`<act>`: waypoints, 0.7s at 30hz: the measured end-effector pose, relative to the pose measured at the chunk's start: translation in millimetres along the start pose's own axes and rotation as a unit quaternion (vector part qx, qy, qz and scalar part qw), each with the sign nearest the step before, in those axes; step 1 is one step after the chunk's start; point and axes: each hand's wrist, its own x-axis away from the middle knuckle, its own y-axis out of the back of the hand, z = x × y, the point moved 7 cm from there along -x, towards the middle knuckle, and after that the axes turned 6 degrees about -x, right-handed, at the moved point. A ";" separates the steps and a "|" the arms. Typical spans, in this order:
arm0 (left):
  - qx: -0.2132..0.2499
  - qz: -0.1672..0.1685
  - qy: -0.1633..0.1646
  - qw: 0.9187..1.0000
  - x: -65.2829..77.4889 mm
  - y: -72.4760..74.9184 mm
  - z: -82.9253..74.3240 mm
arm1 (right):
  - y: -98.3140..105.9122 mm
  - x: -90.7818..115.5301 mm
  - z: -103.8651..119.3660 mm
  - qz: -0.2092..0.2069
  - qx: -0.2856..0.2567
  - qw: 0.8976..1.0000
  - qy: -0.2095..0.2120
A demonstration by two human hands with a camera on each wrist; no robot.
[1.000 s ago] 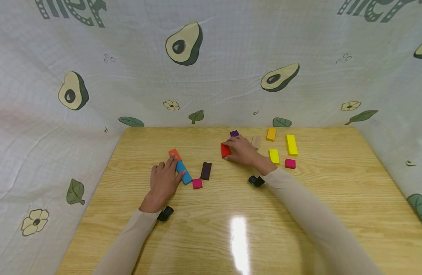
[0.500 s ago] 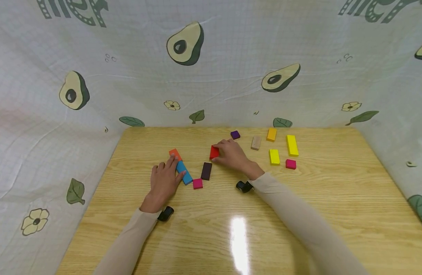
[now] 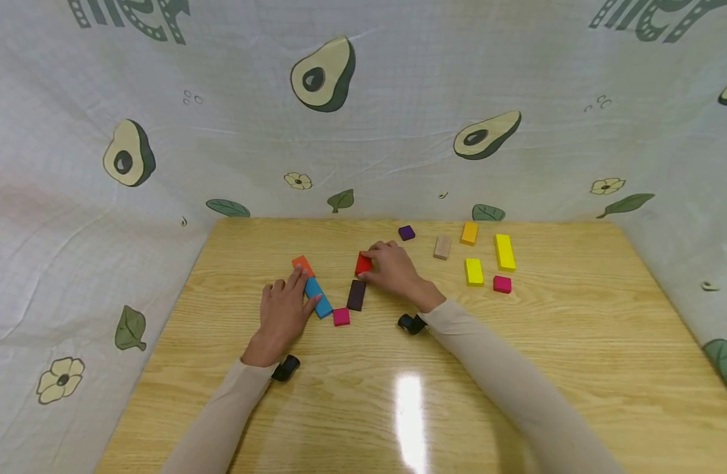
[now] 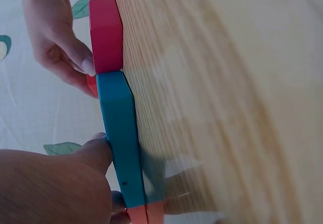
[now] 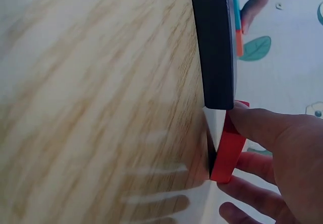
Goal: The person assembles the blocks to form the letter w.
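Note:
In the head view, my left hand (image 3: 283,313) rests its fingertips on an orange block (image 3: 302,264) and a blue block (image 3: 319,299), which lie end to end. Its thumb touches the blue block in the left wrist view. My right hand (image 3: 396,270) pinches a red block (image 3: 362,263) between thumb and fingers. Seen from the right wrist, that red block (image 5: 229,156) is tilted, its end by the thumb raised off the table beside a dark block (image 5: 216,47). A pink block (image 3: 341,316) meets the blue block's near end, with the dark block just right of it.
On the wooden table (image 3: 577,342), right of my right hand, lie a purple block (image 3: 407,233), a wooden block (image 3: 442,247), an orange-yellow block (image 3: 469,233), two yellow blocks (image 3: 473,271) and another pink block (image 3: 502,284). A printed cloth (image 3: 399,145) hangs behind.
My right hand has carried the red block leftward, from near the purple block to just beyond the dark block's far end. The left hand stays in place.

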 end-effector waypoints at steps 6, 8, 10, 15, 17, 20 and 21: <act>-0.004 0.001 0.000 1.000 -0.5 1.2 -1.0 | -0.2 0.8 3.8 0.007 0.013 1.000 0.002; -0.002 0.005 0.001 1.000 -0.3 1.2 -1.5 | -0.6 1.3 4.1 0.009 0.015 1.000 0.002; 0.001 0.008 0.002 1.000 -0.3 1.1 -1.7 | -0.9 2.0 4.3 0.010 0.016 1.000 0.001; 0.003 0.008 0.004 1.000 -0.9 2.0 -0.6 | -0.6 3.4 6.3 0.010 0.016 1.000 0.007; 0.003 0.008 0.004 1.000 -1.0 2.4 -0.4 | -0.7 4.0 6.9 0.011 0.017 1.000 0.007; 0.003 0.007 0.003 1.000 -0.9 2.4 -0.6 | -1.5 5.2 6.7 0.015 0.016 1.000 0.005; 0.005 0.009 0.003 1.000 -0.7 2.1 -0.8 | -1.7 5.7 6.5 0.016 0.016 1.000 0.004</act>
